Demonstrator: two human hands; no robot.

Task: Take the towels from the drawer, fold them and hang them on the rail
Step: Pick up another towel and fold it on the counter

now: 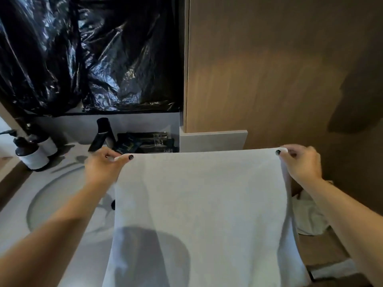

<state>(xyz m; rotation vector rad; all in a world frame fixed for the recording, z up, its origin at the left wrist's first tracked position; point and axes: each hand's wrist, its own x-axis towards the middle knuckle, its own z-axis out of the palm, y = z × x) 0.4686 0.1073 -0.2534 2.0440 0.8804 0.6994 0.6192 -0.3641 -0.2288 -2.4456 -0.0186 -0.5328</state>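
Left hand (pixel 103 164) and right hand (pixel 301 162) each pinch a top corner of the white towel (pixel 199 204)

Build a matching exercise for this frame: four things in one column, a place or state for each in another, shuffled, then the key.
Things:
1. white towel
2. pump bottles
3. black plastic sheet
4. crumpled towel

Places or states:
A. covering the wall above the counter
B. lying low on the right, below the right forearm
C. standing at the far left of the counter
D. held spread out by its top corners

Pairs: 1-D, 2-C, 3-A, 4-B
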